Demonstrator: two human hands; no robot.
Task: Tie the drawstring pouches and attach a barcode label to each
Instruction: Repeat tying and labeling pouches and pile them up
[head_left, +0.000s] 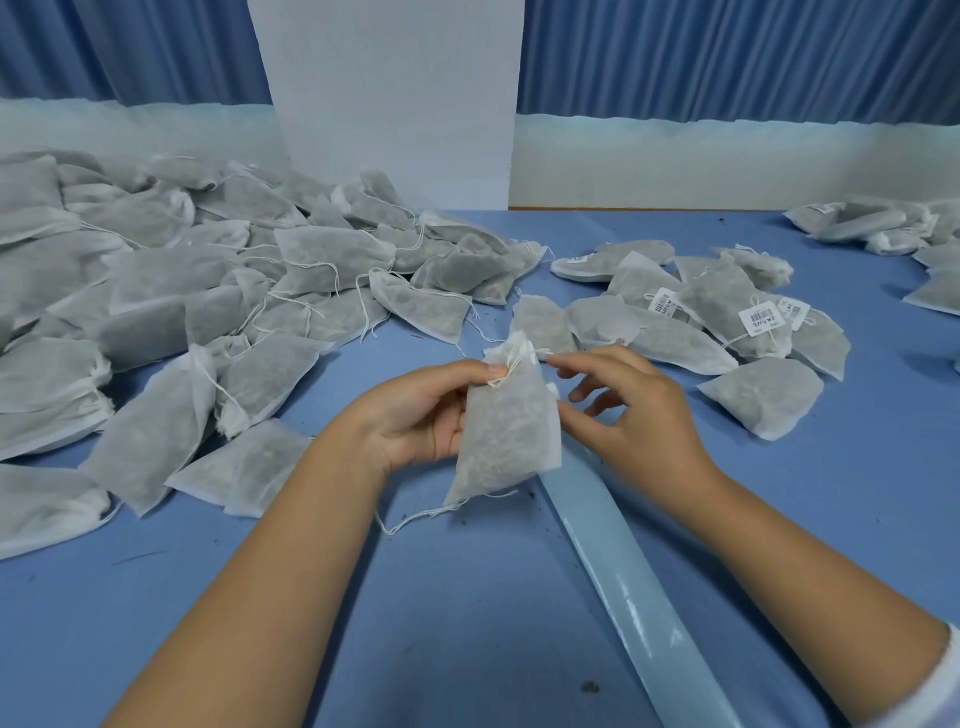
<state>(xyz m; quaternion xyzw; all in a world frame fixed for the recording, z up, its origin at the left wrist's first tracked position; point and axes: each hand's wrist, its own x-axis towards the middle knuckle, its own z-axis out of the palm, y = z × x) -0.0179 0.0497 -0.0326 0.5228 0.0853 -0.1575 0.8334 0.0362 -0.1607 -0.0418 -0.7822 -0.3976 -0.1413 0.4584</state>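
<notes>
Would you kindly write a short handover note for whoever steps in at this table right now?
Left hand grips the held pouch at its gathered neck, above the table.
Right hand has fingertips at the drawstring; whether it pinches is unclear.
This pouch shows no label.
Left pile: unlabelled pouches, loose strings.
Right group: pouches carrying barcode labels, seemingly finished.
A glossy pale strip lies on the table near the right hand.
Left to do: finish this knot, label it, then work through the left pile.

Sheer matt mesh-cloth pouch (506, 431) (thin string ties) above a glossy backing strip (623, 582).
</notes>
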